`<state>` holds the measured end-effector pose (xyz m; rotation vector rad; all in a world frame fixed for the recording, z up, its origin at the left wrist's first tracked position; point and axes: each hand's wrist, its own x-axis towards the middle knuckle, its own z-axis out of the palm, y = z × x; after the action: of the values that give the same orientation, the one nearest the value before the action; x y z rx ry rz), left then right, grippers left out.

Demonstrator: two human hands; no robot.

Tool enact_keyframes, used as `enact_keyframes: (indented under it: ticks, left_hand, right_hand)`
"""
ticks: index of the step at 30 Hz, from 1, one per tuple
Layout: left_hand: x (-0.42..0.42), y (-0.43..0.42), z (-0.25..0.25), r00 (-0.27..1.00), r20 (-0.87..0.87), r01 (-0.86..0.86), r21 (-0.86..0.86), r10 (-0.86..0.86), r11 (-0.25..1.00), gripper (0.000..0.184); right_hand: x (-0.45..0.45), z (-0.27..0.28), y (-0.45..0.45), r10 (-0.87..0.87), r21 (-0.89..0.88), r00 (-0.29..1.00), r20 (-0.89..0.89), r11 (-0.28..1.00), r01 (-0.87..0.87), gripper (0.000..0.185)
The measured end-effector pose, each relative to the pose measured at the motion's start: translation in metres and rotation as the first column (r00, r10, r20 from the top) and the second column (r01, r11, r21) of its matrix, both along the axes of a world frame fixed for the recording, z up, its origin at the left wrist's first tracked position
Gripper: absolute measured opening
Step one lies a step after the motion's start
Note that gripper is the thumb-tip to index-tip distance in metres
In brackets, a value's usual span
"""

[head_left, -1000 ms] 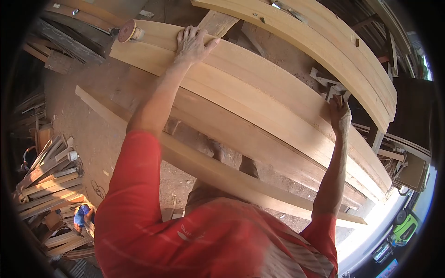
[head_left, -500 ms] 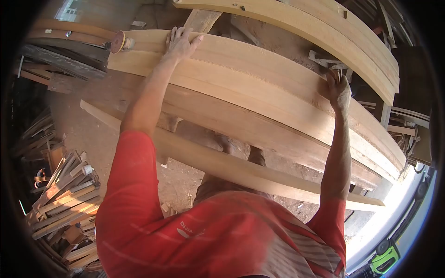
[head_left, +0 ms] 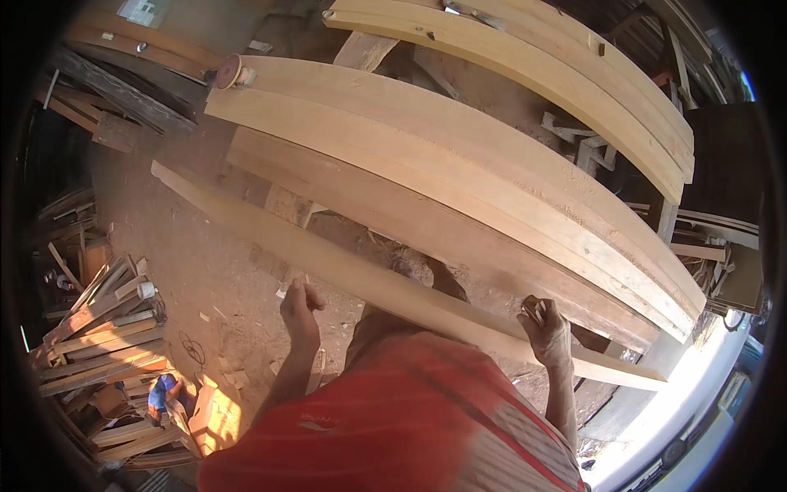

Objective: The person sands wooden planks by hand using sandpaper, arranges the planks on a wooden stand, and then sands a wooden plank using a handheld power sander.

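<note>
The left hand [head_left: 302, 313] has its fingers loosely curled and partly open, with nothing visible in them; the right hand [head_left: 548, 332] has its fingers bent around a small brown piece [head_left: 532, 306], pinched near their tips and too small to identify. A narrow plank [head_left: 352, 266] slants just beyond the left fingers and passes behind the right hand; whether the right fingers touch it cannot be told. Farther out from both sets of fingers lies a darker board [head_left: 369, 197], and past it pale curved boards [head_left: 369, 135], set side by side, stretch across the view. A reddish disc [head_left: 227, 72] sits at their left end, beyond the left fingers and to their left. Well to the left of those fingers is a heap of scrap wood [head_left: 115, 336], with a person in blue [head_left: 164, 389] beside it. Farthest ahead of the fingers, thick curved beams [head_left: 508, 61] rest across a wooden support [head_left: 365, 51].
</note>
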<state>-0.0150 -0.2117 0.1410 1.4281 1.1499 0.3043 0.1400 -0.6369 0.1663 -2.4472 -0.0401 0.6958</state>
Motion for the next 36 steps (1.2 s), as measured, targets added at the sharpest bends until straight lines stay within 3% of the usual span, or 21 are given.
enact_keyframes:
  ticks: [1, 2, 3, 5, 7, 9, 10, 12, 14, 16, 18, 21, 24, 26, 28, 30, 31, 33, 34, 36]
  left_hand:
    - [-0.029, -0.011, -0.022, 0.994, -0.108, -0.017, -0.280, -0.014, 0.960, 0.054]
    - [-0.041, -0.024, -0.041, 0.980, -0.189, -0.162, -0.563, 0.064, 0.810, 0.063]
    - [-0.053, -0.034, -0.065, 0.990, -0.121, -0.142, -0.738, 0.077, 0.660, 0.069]
    - [-0.045, -0.055, -0.111, 0.971, -0.119, -0.212, -0.834, 0.209, 0.510, 0.073]
    - [-0.014, -0.072, -0.120, 0.931, -0.005, -0.184, -0.870, 0.364, 0.458, 0.085]
    - [-0.009, -0.079, -0.178, 0.770, 0.345, 0.201, -0.930, 0.537, 0.308, 0.080]
    - [0.001, -0.083, -0.177, 0.745, 0.349, 0.199, -0.930, 0.568, 0.311, 0.080]
    - [0.028, -0.087, -0.167, 0.737, 0.217, 0.032, -0.957, 0.640, 0.288, 0.067]
    - [0.034, -0.090, -0.185, 0.702, 0.244, 0.069, -0.958, 0.669, 0.278, 0.064]
    - [0.036, -0.092, -0.187, 0.681, 0.270, 0.109, -0.957, 0.681, 0.270, 0.062]
    - [0.036, -0.092, -0.182, 0.642, 0.236, 0.138, -0.972, 0.730, 0.192, 0.055]
    - [0.043, -0.098, -0.196, 0.653, 0.321, 0.241, -0.947, 0.686, 0.214, 0.055]
    - [0.048, -0.100, -0.205, 0.648, 0.419, 0.308, -0.908, 0.635, 0.285, 0.053]
    - [0.045, -0.097, -0.197, 0.639, 0.508, 0.326, -0.859, 0.577, 0.395, 0.052]
    - [0.043, -0.092, -0.180, 0.607, 0.581, 0.346, -0.808, 0.542, 0.477, 0.051]
    - [0.036, -0.083, -0.158, 0.534, 0.606, 0.421, -0.795, 0.590, 0.436, 0.050]
    - [0.028, -0.077, -0.169, 0.558, 0.599, 0.424, -0.801, 0.574, 0.424, 0.050]
    - [0.033, -0.070, -0.189, 0.477, 0.778, 0.537, -0.627, 0.410, 0.565, 0.058]
    - [0.044, -0.070, -0.172, 0.480, 0.781, 0.551, -0.623, 0.400, 0.555, 0.058]
    - [0.060, -0.066, -0.090, 0.637, 0.600, 0.336, -0.782, 0.484, 0.526, 0.072]
  right_hand:
    - [-0.012, 0.006, -0.001, 0.007, -0.001, 1.000, 0.010, 1.000, -0.007, 0.041]
    - [-0.022, 0.011, -0.001, 0.044, 0.036, 0.997, 0.058, 0.998, -0.046, 0.046]
    - [-0.033, 0.016, 0.000, 0.081, 0.065, 0.991, 0.109, 0.994, -0.088, 0.050]
    - [-0.049, 0.020, 0.002, 0.145, 0.019, 0.962, 0.233, 0.988, -0.153, 0.054]
    - [-0.063, 0.013, -0.012, 0.307, -0.086, 0.887, 0.346, 0.952, -0.295, 0.066]
    - [-0.073, 0.003, -0.031, 0.362, -0.140, 0.857, 0.367, 0.932, -0.334, 0.072]
    - [-0.079, 0.000, -0.039, 0.366, -0.180, 0.843, 0.393, 0.930, -0.319, 0.077]
    - [-0.086, -0.005, -0.058, 0.406, -0.227, 0.834, 0.374, 0.912, -0.343, 0.088]
    - [-0.093, -0.009, -0.072, 0.411, -0.274, 0.812, 0.413, 0.907, -0.320, 0.093]
    - [-0.095, -0.015, -0.077, 0.421, -0.284, 0.792, 0.443, 0.903, -0.322, 0.085]
    - [-0.094, -0.020, -0.076, 0.365, -0.228, 0.830, 0.421, 0.929, -0.293, 0.083]
    - [-0.091, -0.012, -0.058, 0.366, -0.202, 0.820, 0.439, 0.930, -0.307, 0.082]
    - [-0.092, -0.017, -0.067, 0.363, -0.223, 0.817, 0.448, 0.930, -0.291, 0.076]
    - [-0.087, -0.025, -0.085, 0.429, -0.296, 0.829, 0.359, 0.895, -0.335, 0.069]
    - [-0.079, -0.011, -0.080, 0.429, -0.320, 0.812, 0.397, 0.893, -0.315, 0.065]
    - [-0.082, 0.014, -0.074, 0.582, -0.330, 0.655, 0.481, 0.813, -0.480, 0.066]
    - [-0.084, 0.031, -0.063, 0.583, -0.326, 0.636, 0.505, 0.811, -0.485, 0.065]
    - [-0.085, 0.042, -0.064, 0.543, -0.310, 0.675, 0.499, 0.839, -0.446, 0.065]
    - [-0.081, 0.054, -0.059, 0.551, -0.320, 0.660, 0.511, 0.834, -0.449, 0.066]
    - [-0.070, 0.065, -0.063, 0.486, -0.291, 0.727, 0.486, 0.874, -0.390, 0.063]
